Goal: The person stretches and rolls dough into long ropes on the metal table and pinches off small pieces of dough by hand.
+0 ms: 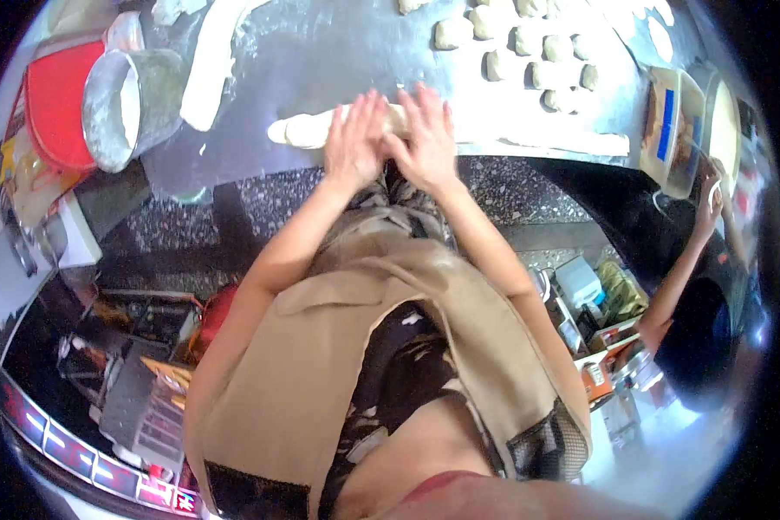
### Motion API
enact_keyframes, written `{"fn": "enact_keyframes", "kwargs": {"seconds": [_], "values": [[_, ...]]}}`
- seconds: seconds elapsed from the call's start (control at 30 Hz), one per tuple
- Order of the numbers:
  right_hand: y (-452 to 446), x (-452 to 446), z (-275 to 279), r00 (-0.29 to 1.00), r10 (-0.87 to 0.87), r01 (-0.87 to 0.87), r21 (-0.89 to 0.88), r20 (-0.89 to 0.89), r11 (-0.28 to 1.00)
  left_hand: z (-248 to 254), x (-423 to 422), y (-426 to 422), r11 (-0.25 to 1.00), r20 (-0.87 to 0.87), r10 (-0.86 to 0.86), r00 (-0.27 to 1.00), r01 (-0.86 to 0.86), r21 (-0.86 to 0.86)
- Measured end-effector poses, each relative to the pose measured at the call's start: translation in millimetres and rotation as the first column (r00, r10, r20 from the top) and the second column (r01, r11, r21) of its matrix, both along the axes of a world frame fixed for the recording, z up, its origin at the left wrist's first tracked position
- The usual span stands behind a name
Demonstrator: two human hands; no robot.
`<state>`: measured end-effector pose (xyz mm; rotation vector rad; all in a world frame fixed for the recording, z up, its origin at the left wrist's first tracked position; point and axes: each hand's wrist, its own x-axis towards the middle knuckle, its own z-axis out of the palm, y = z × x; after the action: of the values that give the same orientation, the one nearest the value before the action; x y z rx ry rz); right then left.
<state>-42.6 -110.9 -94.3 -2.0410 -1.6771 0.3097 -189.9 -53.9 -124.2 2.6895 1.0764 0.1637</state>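
- One dough roll (306,131) lies at the near edge of the surface (290,61), and we take it as our landmark.
- On top of the roll we see the left hand (355,147) and the right hand (426,143), palms down and flat, fingers extended and slightly spread, thumbs close together. Neither pinches anything; the side-by-side placing probably spreads pressure evenly along the roll.
- Right of the roll we find a thin dough strip (581,145); the hands hide whether the two join.
- Beyond the roll, to the right, small dough pieces (527,42) sit in loose rows, perhaps spaced so they do not stick.
- Beyond the roll, to the left, we see a long dough length (206,78), seemingly laid aside to leave working room.
- Farther left of the roll stands a metal pail (160,95), pale inside; we cannot tell how full.
- Far right of the roll, a blue-striped tub (667,126) has contents we cannot identify; a co-worker's hand (711,198) is near it.
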Motion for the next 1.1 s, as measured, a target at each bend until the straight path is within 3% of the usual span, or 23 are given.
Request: {"fn": "enact_keyframes", "kwargs": {"seconds": [0.03, 0.07, 0.13, 0.17, 0.2, 0.27, 0.33, 0.4, 0.47, 0.53, 0.6, 0.67, 0.73, 0.83, 0.93, 1.03, 1.07, 1.1], "values": [[23.3, -5.9, -8.6, 0.991, -0.066, 0.068, -0.009, 0.115, 0.998, 5.7, 5.0, 28.5, 0.995, 0.06, 0.069, 0.996, -0.064, -0.07], [53.9, -1.3, -22.1, 0.966, -0.125, 0.131, -0.01, 0.226, 0.991, 8.8, 10.1, 58.8, 0.995, -0.012, 0.092, 0.996, -0.093, -0.022], [109.3, 15.5, -34.2, 0.962, -0.265, 0.263, 0.04, 0.068, 0.964, 3.4, 17.7, 105.5, 0.987, 0.064, 0.147, 0.987, -0.151, 0.061], [120.7, 20.1, -34.9, 0.967, -0.234, 0.229, 0.058, 0.101, 0.972, 1.4, 17.8, 117.1, 0.979, 0.088, 0.16, 0.983, -0.17, 0.115], [106.7, 13.6, -33.1, 0.963, -0.245, 0.241, 0.051, 0.108, 0.969, 1.4, 13.5, 121.3, 0.967, 0.111, 0.174, 0.978, -0.191, 0.169], [63.8, -0.9, -22.8, 0.965, -0.092, 0.112, -0.069, 0.247, 0.991, 2.2, -23.3, 86.7, 0.987, 0.05, -0.018, 0.999, 0.01, 0.158], [-17.1, -23.5, -20.6, 0.957, -0.109, 0.156, -0.161, 0.267, 0.975, 13.5, -75.4, 39.6, 0.991, 0.023, -0.121, 0.992, 0.122, -0.053], [-58.2, -23.9, -31.0, 0.964, -0.12, 0.163, -0.171, 0.238, 0.972, 10.9, -114.6, 14.8, 0.966, -0.14, -0.191, 0.972, 0.16, -0.203], [-21.4, 2.9, -36.3, 0.951, -0.082, 0.141, -0.182, 0.297, 0.973, -0.7, -105.6, 44.0, 0.989, -0.14, -0.135, 0.981, 0.124, -0.081], [44.0, 30.2, -29.8, 0.919, -0.217, 0.237, -0.023, 0.329, 0.971, 4.2, -85.0, 95.4, 0.998, -0.06, -0.061, 0.996, 0.063, 0.029], [74.7, 47.4, -29.4, 0.922, -0.243, 0.192, 0.19, 0.301, 0.963, -1.3, -66.8, 135.2, 0.995, -0.032, -0.019, 0.999, 0.022, 0.101], [46.2, 45.4, -32.8, 0.973, -0.126, 0.122, 0.032, 0.193, 0.992, 2.6, -73.3, 135.5, 0.986, 0.006, 0.009, 1.0, -0.009, 0.167], [-21.2, 18.6, -38.1, 0.917, -0.169, 0.168, 0.034, 0.361, 0.985, 3.4, -110.0, 94.0, 0.996, 0.106, -0.083, 0.991, 0.08, 0.032], [-84.0, -1.7, -41.4, 0.932, -0.209, 0.23, -0.038, 0.296, 0.972, -6.6, -155.6, 55.7, 0.987, 0.095, -0.131, 0.987, 0.121, 0.104], [-33.9, 26.5, -40.6, 0.921, -0.204, 0.218, -0.005, 0.33, 0.976, -6.7, -150.4, 80.3, 0.956, 0.055, -0.176, 0.983, 0.157, 0.249], [46.5, 57.9, -35.5, 0.892, -0.279, 0.212, 0.216, 0.356, 0.953, 1.2, -128.8, 129.0, 0.972, 0.098, -0.203, 0.974, 0.188, 0.141], [62.8, 62.5, -31.6, 0.925, -0.246, 0.183, 0.227, 0.289, 0.956, 3.4, -128.9, 140.4, 0.969, 0.14, -0.234, 0.962, 0.218, 0.12], [67.1, 60.8, -26.6, 0.939, -0.219, 0.191, 0.128, 0.263, 0.973, 10.5, -139.0, 146.7, 0.968, 0.117, -0.248, 0.962, 0.241, 0.069]]}}
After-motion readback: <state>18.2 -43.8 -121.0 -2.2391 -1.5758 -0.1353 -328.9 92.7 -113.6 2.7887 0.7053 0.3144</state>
